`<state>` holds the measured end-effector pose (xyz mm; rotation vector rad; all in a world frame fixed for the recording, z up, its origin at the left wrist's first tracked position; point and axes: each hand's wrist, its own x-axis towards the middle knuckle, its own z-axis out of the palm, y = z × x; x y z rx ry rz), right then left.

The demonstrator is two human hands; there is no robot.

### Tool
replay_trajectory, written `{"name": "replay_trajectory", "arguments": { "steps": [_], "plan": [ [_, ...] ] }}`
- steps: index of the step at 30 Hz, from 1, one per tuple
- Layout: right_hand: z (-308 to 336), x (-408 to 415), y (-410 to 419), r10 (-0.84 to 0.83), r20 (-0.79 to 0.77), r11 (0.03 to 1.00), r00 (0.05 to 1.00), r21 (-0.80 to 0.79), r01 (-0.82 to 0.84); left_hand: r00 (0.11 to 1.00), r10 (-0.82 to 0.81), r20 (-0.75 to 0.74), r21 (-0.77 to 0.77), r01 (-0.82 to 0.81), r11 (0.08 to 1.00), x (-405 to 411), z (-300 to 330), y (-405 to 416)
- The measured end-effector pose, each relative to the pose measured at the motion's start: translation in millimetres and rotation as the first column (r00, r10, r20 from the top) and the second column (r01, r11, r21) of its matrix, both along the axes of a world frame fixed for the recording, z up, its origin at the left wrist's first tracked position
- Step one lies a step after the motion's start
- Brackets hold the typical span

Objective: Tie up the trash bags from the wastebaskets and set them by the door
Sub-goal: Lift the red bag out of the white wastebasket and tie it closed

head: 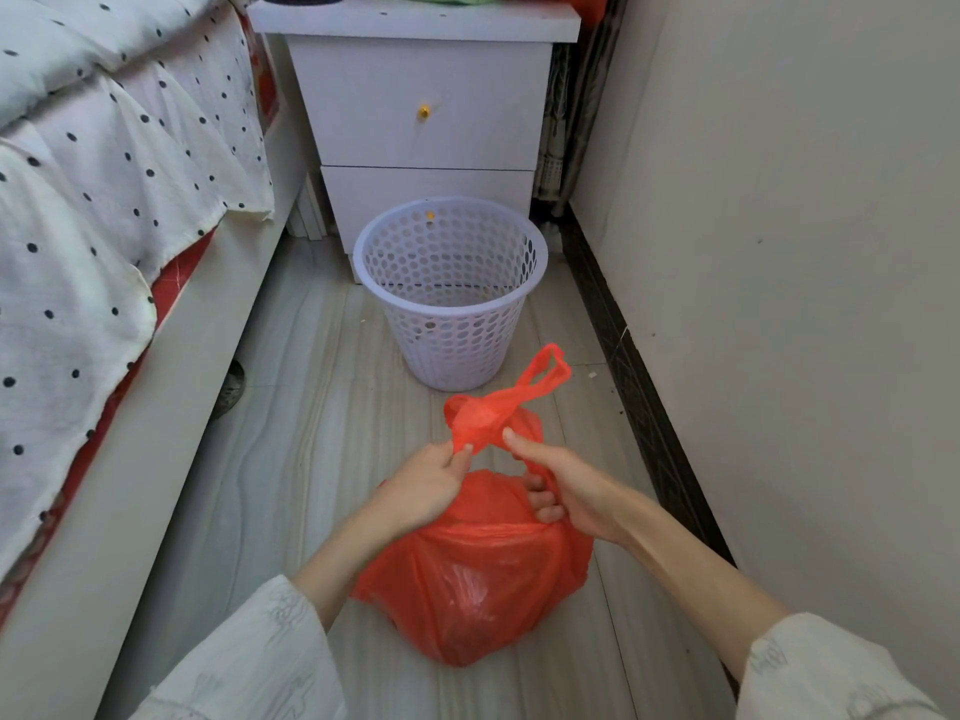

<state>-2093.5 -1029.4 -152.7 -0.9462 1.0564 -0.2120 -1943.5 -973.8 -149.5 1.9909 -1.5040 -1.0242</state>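
While both hands (488, 475) pinch its handles, the red bag (478, 579) sits.

Between the hands, the orange bag (478, 579) is thin, crinkled, glossy plastic. Just beyond them the wastebasket (450, 298) is smooth, perforated, matt pale plastic. The floor (291, 459) beneath looks like polished veined tile; left of the hands, the bedspread (104, 163) is soft dotted cloth.
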Motion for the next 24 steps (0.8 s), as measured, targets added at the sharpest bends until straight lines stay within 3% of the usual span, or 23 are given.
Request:
{"name": "replay_trajectory", "arguments": {
  "steps": [2, 5, 8, 9, 11, 13, 15, 17, 19, 21, 24],
  "plan": [
    [3, 3, 3, 0.016, -0.009, 0.999, 1.0, -0.052, -0.016, 0.979, -0.107, 0.172, 0.037, 0.102, 0.994, -1, -4, 1],
    [-1, 6, -1, -0.117, -0.009, 0.985, 0.993, -0.128, 0.115, 0.905, -0.279, 0.322, 0.136, 0.247, 0.959, -10, -6, 5],
    [-4, 8, -7, -0.3, 0.127, 0.953, 0.946, -0.002, 0.302, 0.881, -0.313, 0.355, 0.094, 0.299, 0.949, -16, -3, 6],
    [-5, 7, -8, -0.349, 0.201, 0.937, 0.915, 0.092, 0.337, 0.916, -0.295, 0.273, 0.049, 0.293, 0.955, -15, -4, 5],
    [-2, 3, -10, -0.406, 0.33, 0.907, 0.852, 0.261, 0.331, 0.978, -0.177, -0.107, 0.033, 0.181, 0.983, -9, -7, 3],
    [-2, -1, -10, -0.395, 0.397, 0.905, 0.829, 0.322, 0.277, 0.861, 0.06, -0.504, 0.156, 0.022, 0.987, 0, -8, 2],
    [-1, -3, -10, -0.326, 0.426, 0.928, 0.844, 0.316, 0.199, 0.651, 0.228, -0.724, 0.283, -0.021, 0.959, 12, -9, 1],
    [0, -1, -11, -0.269, 0.397, 0.945, 0.877, 0.284, 0.161, 0.445, 0.33, -0.833, 0.374, 0.012, 0.927, 24, -10, 0],
    [2, -2, -11, -0.171, 0.249, 0.983, 0.953, 0.114, 0.147, 0.294, 0.382, -0.876, 0.415, 0.057, 0.908, 31, -7, -2],
    [3, -7, -11, -0.022, 0.062, 0.986, 0.998, -0.167, 0.032, 0.276, 0.406, -0.872, 0.434, 0.049, 0.899, 34, -6, -1],
    [10, -14, -9, 0.179, -0.204, 0.838, 0.963, -0.481, -0.257, 0.271, 0.422, -0.865, 0.452, 0.055, 0.891, 33, -5, -2]
  ]
}}
